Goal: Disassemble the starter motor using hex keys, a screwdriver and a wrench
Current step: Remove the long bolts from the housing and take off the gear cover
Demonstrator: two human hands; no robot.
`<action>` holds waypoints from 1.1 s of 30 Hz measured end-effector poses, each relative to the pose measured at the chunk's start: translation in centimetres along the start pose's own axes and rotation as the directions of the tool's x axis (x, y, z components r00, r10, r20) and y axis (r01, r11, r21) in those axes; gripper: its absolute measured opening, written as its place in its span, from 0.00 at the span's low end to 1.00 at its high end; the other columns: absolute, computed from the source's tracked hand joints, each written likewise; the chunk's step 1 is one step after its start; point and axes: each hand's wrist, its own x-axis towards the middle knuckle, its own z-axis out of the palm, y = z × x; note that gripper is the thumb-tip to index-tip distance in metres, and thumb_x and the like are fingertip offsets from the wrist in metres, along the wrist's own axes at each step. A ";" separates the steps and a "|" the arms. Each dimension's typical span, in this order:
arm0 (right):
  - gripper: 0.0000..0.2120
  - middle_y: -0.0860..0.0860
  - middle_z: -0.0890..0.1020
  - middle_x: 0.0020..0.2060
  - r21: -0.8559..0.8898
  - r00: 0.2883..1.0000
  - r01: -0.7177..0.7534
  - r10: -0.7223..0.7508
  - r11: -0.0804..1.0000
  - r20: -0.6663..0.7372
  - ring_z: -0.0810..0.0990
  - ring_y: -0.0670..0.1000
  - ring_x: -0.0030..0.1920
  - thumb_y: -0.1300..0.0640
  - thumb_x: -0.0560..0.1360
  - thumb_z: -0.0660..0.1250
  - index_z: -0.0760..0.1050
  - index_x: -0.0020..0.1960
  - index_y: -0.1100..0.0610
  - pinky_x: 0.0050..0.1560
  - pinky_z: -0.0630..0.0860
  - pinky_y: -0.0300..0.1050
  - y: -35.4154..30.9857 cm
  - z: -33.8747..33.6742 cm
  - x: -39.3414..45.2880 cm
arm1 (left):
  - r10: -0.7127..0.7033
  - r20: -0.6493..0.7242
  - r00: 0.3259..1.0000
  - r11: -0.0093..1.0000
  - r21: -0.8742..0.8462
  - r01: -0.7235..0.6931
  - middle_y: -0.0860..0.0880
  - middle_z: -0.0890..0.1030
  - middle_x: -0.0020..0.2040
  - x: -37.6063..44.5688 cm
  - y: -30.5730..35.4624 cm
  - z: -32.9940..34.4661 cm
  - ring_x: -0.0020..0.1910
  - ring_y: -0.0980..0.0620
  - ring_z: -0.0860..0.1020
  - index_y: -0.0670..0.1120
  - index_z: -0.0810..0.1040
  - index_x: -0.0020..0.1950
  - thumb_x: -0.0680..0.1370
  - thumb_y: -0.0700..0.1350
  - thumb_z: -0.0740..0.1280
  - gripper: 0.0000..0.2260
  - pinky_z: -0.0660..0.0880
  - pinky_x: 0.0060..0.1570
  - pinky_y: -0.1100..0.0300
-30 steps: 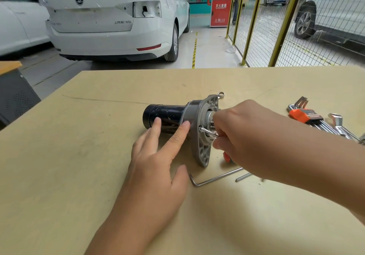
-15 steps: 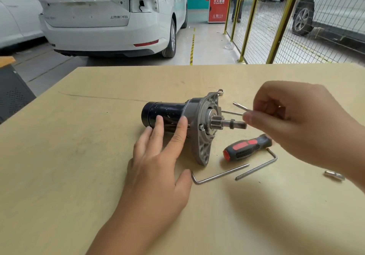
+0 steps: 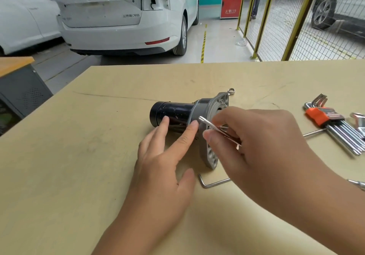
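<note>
A starter motor (image 3: 189, 120), made of a black cylindrical body and a grey cast-metal mounting flange, lies on its side near the middle of the pale wooden table (image 3: 79, 175), its flange end toward the right. The left hand (image 3: 164, 168) rests flat on the table just in front of the motor, fingers straight, with two fingertips (image 3: 194, 125) pressed against the black body beside the flange. The right hand (image 3: 254, 142) covers the flange face and pinches a thin silver hex key (image 3: 214, 127) between thumb and fingers; the key's free end sticks up and to the left, just over the flange's edge. A second bent silver hex key (image 3: 213, 183) lies on the table just in front of the motor, its long arm passing under the right wrist. Well to the right of the motor sits a set of long silver hex keys in an orange holder (image 3: 333, 124). Beyond the motor and the table's far edge stands a white car (image 3: 122, 18), and to the right of it a yellow-framed wire fence (image 3: 276, 18).
</note>
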 end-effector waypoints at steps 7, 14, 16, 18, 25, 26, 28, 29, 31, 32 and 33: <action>0.05 0.53 0.74 0.30 -0.065 0.991 -0.021 0.029 0.998 0.129 0.70 0.60 0.29 0.64 0.77 0.67 0.71 0.46 0.58 0.28 0.72 0.54 -0.3 0.7 0.4 | 0.002 0.017 1.000 0.976 -0.219 0.002 0.76 0.53 0.78 0.1 -0.5 -0.3 0.77 0.74 0.51 0.84 0.67 0.65 0.73 0.34 0.75 0.45 0.70 0.57 0.78; 0.12 0.50 0.74 0.32 -0.039 0.978 -0.099 0.105 0.994 0.178 0.69 0.52 0.32 0.48 0.83 0.58 0.67 0.45 0.54 0.32 0.64 0.51 0.3 1.1 0.3 | -0.036 0.001 0.999 0.958 -0.286 0.035 0.70 0.54 0.81 0.3 -1.0 0.2 0.78 0.71 0.57 0.81 0.73 0.63 0.71 0.33 0.77 0.43 0.69 0.43 0.82; 0.11 0.48 0.72 0.31 -0.016 0.979 -0.120 0.121 0.993 0.162 0.68 0.51 0.32 0.50 0.83 0.59 0.66 0.44 0.53 0.30 0.61 0.45 0.4 1.2 0.4 | -0.011 -0.019 1.000 0.962 -0.274 0.005 0.70 0.54 0.81 0.3 -1.0 0.4 0.79 0.69 0.56 0.82 0.72 0.64 0.71 0.39 0.78 0.40 0.69 0.53 0.79; 0.09 0.47 0.73 0.31 0.002 0.980 -0.132 0.130 0.991 0.147 0.69 0.52 0.33 0.51 0.83 0.61 0.67 0.45 0.53 0.29 0.59 0.38 0.4 1.2 0.3 | 0.008 -0.029 1.000 0.969 -0.248 -0.015 0.70 0.54 0.81 0.2 -0.9 0.5 0.80 0.68 0.56 0.82 0.70 0.65 0.68 0.47 0.75 0.37 0.63 0.70 0.67; 0.18 0.44 0.67 0.28 0.082 0.990 -0.115 0.108 0.990 0.087 0.65 0.45 0.29 0.56 0.81 0.65 0.60 0.39 0.46 0.29 0.61 0.43 1.2 1.1 0.0 | 0.012 -0.111 0.994 0.985 -0.169 -0.030 0.65 0.60 0.81 0.2 -1.2 0.9 0.80 0.62 0.60 0.81 0.71 0.65 0.72 0.39 0.77 0.40 0.64 0.56 0.83; 0.16 0.43 0.67 0.27 0.093 0.992 -0.107 0.101 0.990 0.072 0.66 0.45 0.29 0.56 0.81 0.65 0.62 0.39 0.48 0.30 0.62 0.46 1.4 0.9 -0.2 | 0.021 -0.141 0.990 0.990 -0.133 -0.040 0.64 0.61 0.81 0.2 -1.2 0.9 0.80 0.60 0.61 0.81 0.71 0.66 0.73 0.38 0.77 0.40 0.67 0.56 0.80; 0.12 0.45 0.69 0.26 0.119 0.993 -0.108 0.102 0.987 0.056 0.71 0.46 0.29 0.53 0.80 0.64 0.68 0.39 0.54 0.32 0.69 0.50 2.2 0.4 -0.3 | 0.076 -0.184 0.980 0.997 -0.020 -0.081 0.62 0.61 0.81 0.5 -0.8 0.6 0.80 0.59 0.61 0.78 0.68 0.71 0.72 0.43 0.75 0.38 0.70 0.66 0.67; 0.12 0.47 0.71 0.26 0.144 0.994 -0.105 0.100 0.984 0.041 0.73 0.48 0.29 0.53 0.80 0.65 0.70 0.39 0.55 0.34 0.71 0.51 2.5 0.0 -0.2 | 0.116 -0.179 0.977 0.993 0.057 -0.107 0.60 0.60 0.81 0.9 -0.5 0.4 0.80 0.57 0.60 0.77 0.65 0.73 0.70 0.47 0.73 0.39 0.67 0.71 0.59; 0.12 0.48 0.75 0.26 0.169 0.997 -0.075 0.080 0.983 -0.022 0.74 0.49 0.30 0.52 0.79 0.66 0.73 0.38 0.55 0.36 0.71 0.47 3.2 -1.4 0.8 | 0.200 -0.085 0.976 0.960 0.214 -0.178 0.57 0.59 0.82 2.1 -0.3 -0.3 0.81 0.52 0.59 0.73 0.57 0.78 0.67 0.50 0.70 0.43 0.63 0.75 0.51; 0.12 0.49 0.76 0.27 0.166 0.995 -0.066 0.077 0.984 -0.058 0.74 0.49 0.31 0.51 0.78 0.66 0.74 0.38 0.55 0.36 0.70 0.46 3.6 -2.2 1.6 | 0.235 -0.013 0.972 0.932 0.289 -0.221 0.56 0.60 0.82 3.1 -0.3 -0.6 0.81 0.51 0.58 0.72 0.53 0.80 0.67 0.50 0.70 0.46 0.63 0.75 0.48; 0.11 0.50 0.77 0.28 0.175 0.992 -0.072 0.088 0.982 -0.085 0.75 0.51 0.32 0.51 0.76 0.66 0.75 0.38 0.56 0.37 0.71 0.49 4.3 -2.9 2.5 | 0.255 0.059 0.965 0.905 0.337 -0.260 0.57 0.63 0.80 4.3 -0.4 -1.1 0.80 0.51 0.60 0.71 0.49 0.81 0.68 0.51 0.72 0.48 0.64 0.75 0.46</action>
